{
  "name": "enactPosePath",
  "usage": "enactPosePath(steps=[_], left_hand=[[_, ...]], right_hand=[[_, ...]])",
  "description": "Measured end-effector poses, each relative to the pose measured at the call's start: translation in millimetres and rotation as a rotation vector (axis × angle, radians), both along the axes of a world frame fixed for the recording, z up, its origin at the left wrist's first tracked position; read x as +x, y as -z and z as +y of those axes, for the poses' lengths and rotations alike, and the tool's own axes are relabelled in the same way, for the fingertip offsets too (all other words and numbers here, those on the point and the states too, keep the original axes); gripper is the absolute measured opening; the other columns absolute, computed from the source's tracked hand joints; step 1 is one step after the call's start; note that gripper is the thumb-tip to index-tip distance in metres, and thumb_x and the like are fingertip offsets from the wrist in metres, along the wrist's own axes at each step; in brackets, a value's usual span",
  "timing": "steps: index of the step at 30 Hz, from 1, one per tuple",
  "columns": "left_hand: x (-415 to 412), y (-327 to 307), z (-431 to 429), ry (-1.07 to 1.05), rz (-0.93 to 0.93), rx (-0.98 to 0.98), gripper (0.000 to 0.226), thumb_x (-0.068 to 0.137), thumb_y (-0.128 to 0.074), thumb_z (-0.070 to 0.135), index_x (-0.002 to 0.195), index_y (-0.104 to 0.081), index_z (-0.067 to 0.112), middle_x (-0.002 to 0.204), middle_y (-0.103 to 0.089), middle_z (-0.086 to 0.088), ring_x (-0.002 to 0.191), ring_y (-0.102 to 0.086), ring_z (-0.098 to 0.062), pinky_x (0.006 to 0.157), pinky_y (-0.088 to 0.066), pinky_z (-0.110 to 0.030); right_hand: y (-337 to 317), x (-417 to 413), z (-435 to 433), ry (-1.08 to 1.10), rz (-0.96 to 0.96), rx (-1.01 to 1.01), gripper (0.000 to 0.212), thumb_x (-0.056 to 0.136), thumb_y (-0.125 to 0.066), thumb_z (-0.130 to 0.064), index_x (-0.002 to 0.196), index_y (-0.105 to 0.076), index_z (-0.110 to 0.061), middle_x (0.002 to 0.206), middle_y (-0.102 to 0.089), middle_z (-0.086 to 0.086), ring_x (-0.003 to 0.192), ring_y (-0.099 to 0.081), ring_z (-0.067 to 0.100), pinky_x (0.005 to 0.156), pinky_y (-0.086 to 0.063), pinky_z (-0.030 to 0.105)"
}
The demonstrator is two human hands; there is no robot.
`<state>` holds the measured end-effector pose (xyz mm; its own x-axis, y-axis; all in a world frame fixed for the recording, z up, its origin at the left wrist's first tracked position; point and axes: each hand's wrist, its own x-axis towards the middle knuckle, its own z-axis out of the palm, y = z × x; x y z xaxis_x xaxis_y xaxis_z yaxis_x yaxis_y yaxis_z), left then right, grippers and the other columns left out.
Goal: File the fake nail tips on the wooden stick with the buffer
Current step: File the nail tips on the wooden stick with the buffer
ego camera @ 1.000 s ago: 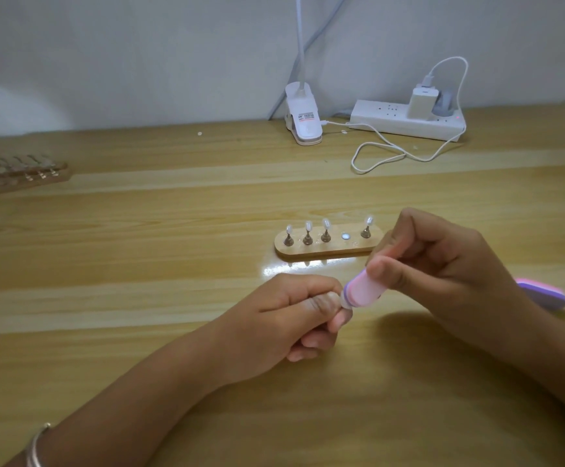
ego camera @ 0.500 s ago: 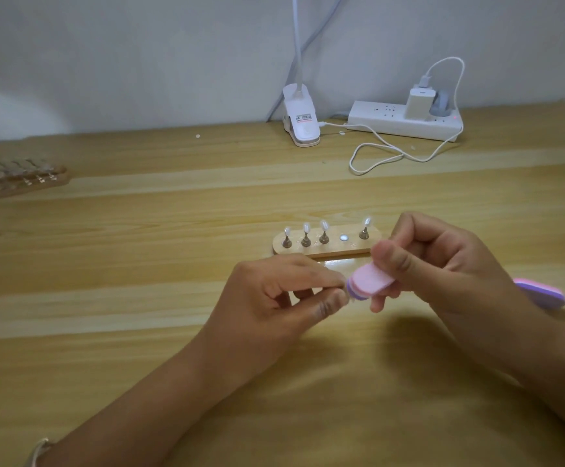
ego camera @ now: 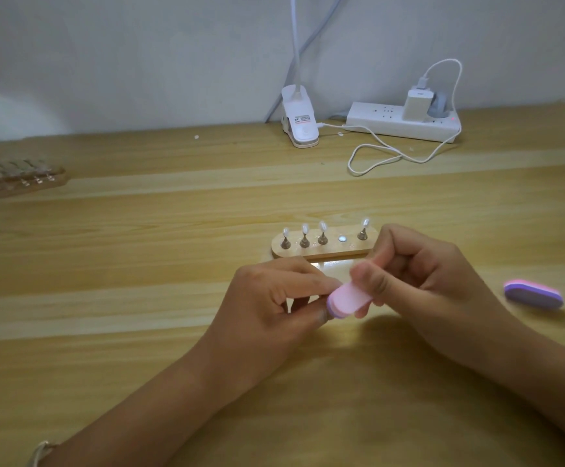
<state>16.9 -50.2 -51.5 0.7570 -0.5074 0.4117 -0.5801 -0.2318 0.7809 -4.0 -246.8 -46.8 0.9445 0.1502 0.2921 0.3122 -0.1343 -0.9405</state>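
Two hands meet at the table's centre. The right hand [ego camera: 419,281] grips the pink buffer [ego camera: 350,299], which has slid across the left hand [ego camera: 274,298] since a second ago: a filing stroke under way. The left fingers pinch something hidden, presumably a nail tip. The wooden stick [ego camera: 321,249] lies at 12 o'clock, four tips standing, one post bare. The lamp clip [ego camera: 299,121] label is unreadable.

Whatever the left hand [ego camera: 274,298] pinched was hidden behind its fingertips and the pink buffer [ego camera: 348,299]. The right hand [ego camera: 419,281] was smeared by motion at the thumb. The wooden holder [ego camera: 21,178] at far left was too blurred to make out its pieces. The lamp neck [ego camera: 295,38] ran off the top edge.
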Motion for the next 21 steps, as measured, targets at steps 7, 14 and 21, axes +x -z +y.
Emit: enactPosePath(steps=[7,14,21], left_hand=[[-0.1,0.9,-0.8,-0.023,0.008,-0.002,0.011,0.083,-0.073,0.016,0.090,-0.079,0.023,0.076,-0.069,0.006,0.061,-0.053,-0.007,0.056,-0.034,-0.008],[1.0,-0.2,1.4,-0.038,0.015,-0.017,0.009,0.083,-0.074,0.010,0.088,-0.080,0.015,0.078,-0.071,0.005,0.063,-0.057,-0.010,0.059,-0.036,-0.008],[0.2,-1.4,0.4,-0.040,0.015,-0.024,0.008,0.083,-0.075,0.010,0.088,-0.080,0.014,0.077,-0.070,0.006,0.062,-0.055,-0.007,0.058,-0.036,-0.008]], right_hand=[[3.6,1.0,-1.5,0.001,-0.059,-0.025,0.029,0.085,-0.068,-0.034,0.075,-0.056,-0.011,0.067,-0.068,-0.006,0.060,-0.063,0.001,0.059,-0.047,0.011],[1.6,7.7,-11.5,0.071,-0.089,-0.012,0.025,0.083,-0.066,-0.025,0.074,-0.055,-0.005,0.063,-0.065,-0.012,0.056,-0.060,-0.002,0.057,-0.044,0.009],[0.7,5.7,-8.1,0.035,-0.103,0.099,0.025,0.087,-0.066,-0.028,0.077,-0.052,-0.010,0.068,-0.070,-0.009,0.059,-0.062,-0.002,0.060,-0.048,0.012]])
